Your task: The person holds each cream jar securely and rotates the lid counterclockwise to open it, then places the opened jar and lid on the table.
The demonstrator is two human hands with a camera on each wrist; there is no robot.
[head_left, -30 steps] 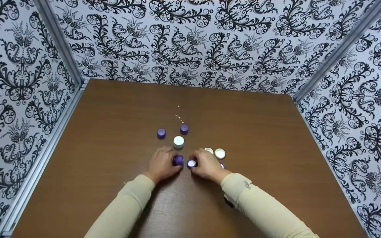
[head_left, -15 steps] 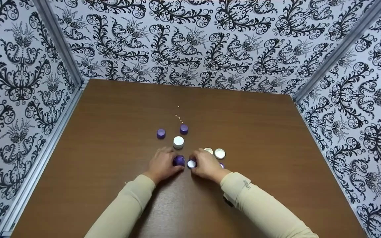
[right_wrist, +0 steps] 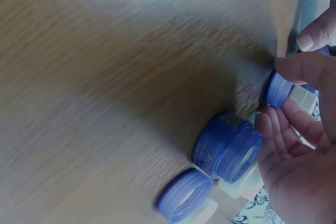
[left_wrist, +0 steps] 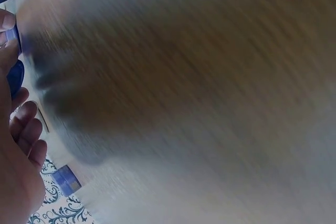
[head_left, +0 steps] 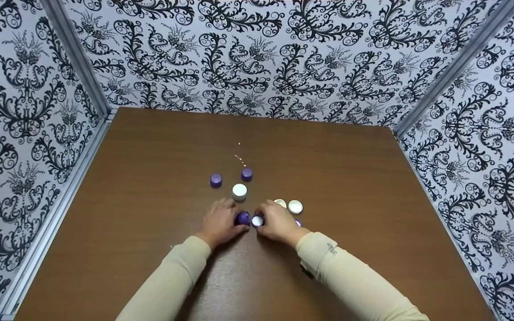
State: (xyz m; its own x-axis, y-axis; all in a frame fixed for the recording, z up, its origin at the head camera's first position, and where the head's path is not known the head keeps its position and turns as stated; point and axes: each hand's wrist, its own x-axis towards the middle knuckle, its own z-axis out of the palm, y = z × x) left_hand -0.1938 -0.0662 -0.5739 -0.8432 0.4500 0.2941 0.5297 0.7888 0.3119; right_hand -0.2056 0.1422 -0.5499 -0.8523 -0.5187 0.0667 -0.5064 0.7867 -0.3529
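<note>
In the head view my left hand (head_left: 220,223) holds a small purple jar (head_left: 243,218) between thumb and fingers. Just right of it, my right hand (head_left: 278,223) pinches a small purple lid (head_left: 257,221), its pale inside facing up. The jar and lid are close together; fingers partly hide both. The right wrist view shows that lid (right_wrist: 278,88) edge-on between thumb and fingertips. Beside the right hand there stand an uncapped purple jar (right_wrist: 223,148) with lettering and another purple lid (right_wrist: 184,195). Much of the left hand (left_wrist: 21,135) lies outside the left wrist view.
Beyond the hands stand a white-topped jar (head_left: 239,191) and two purple jars, one left (head_left: 216,180) and one farther back (head_left: 246,174). A white lid (head_left: 295,207) lies inside up near the right hand. Small pale specks (head_left: 240,158) dot the brown table (head_left: 328,165).
My left hand has turned the purple jar and brought it slightly right, nearer the lid. The right hand has tipped its lid a little and stays nearly in place.
</note>
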